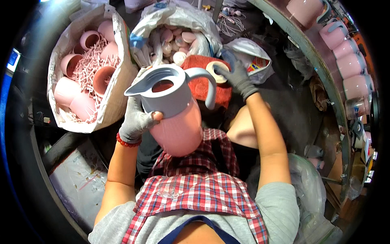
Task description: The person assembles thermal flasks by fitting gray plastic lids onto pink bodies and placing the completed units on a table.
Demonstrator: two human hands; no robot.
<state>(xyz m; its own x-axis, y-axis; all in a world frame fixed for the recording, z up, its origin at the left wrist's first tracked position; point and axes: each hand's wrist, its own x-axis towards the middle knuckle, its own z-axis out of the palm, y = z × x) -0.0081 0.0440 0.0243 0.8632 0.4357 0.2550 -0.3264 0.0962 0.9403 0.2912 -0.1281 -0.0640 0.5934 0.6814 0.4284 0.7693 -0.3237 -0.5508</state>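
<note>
My left hand (137, 118), in a grey glove with bare fingertips, is closed round a pink jug (178, 128) just under its grey-blue collar. The jug is held up in front of my lap, slightly tilted, with its spout to the left and its grey handle (208, 83) to the right. Its top opening shows a reddish inside. My gloved right hand (239, 76) reaches past the jug, its fingers on a round cream-coloured piece (215, 76) that I cannot identify. That piece lies on a folded red cloth (199, 87).
A white sack (122, 81) of pink jug bodies and shredded paper stands at left. Behind the jug, a plastic bag (178, 20) holds round pink and white pieces. A smaller white bag (260, 51) sits beyond my right hand. Several pink jugs (351, 65) line a shelf at right.
</note>
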